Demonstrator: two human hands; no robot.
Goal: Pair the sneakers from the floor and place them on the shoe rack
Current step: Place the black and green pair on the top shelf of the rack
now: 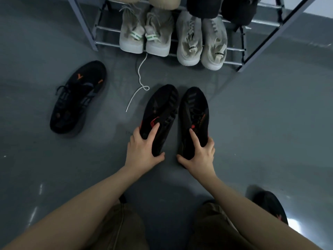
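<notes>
Black sneakers (176,116) sit side by side mid-frame on the floor (270,123), below the rack (252,49). Left hand (143,150) and right hand (199,155) each grip a heel. They look light, soft-sided and stiff-soled, so the heels seem the best hold.

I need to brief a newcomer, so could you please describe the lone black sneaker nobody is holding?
Start at the shoe rack and look down-left on the grey floor. The black sneaker lies alone there, upper showing. Unlike the two held black sneakers, it has orange marks and no hand on it.
</notes>
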